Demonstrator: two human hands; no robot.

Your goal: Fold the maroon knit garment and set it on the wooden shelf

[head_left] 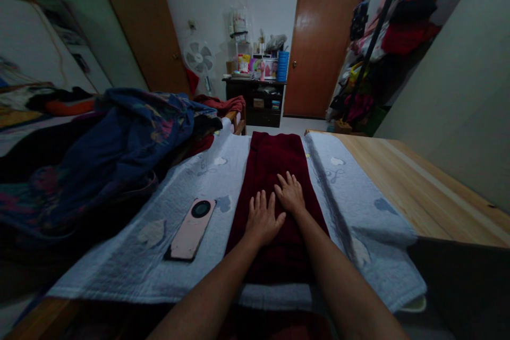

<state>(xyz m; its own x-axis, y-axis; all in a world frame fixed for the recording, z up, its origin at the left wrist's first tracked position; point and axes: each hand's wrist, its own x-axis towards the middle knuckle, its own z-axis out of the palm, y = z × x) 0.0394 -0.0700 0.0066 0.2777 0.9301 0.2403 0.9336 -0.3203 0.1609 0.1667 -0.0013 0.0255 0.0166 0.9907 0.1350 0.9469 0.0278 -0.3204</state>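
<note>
A dark red cloth (pixel 274 159), folded into a long strip, lies flat across a light blue patterned bed cover (pixel 223 223). My left hand (pixel 263 220) rests palm down on the middle of the cloth, fingers stretched out and thumb apart. Slightly farther away and to the right, my right hand (pixel 290 194) also lies flat on it with spread fingers. Neither hand grips anything. To the left of the cloth is a pink phone (pixel 193 231), back side up, with a round black camera part. What kind of garment or fabric the red cloth is, I cannot tell.
Clothes are heaped on the left, a blue flowered garment (pixel 119 143) on top. A wooden board (pixel 382 175) borders the cover on the right. Farther back stand a fan (pixel 199 58), a dark cabinet (pixel 255 98) and a wooden door (pixel 319 42). Clothes and bags hang at right.
</note>
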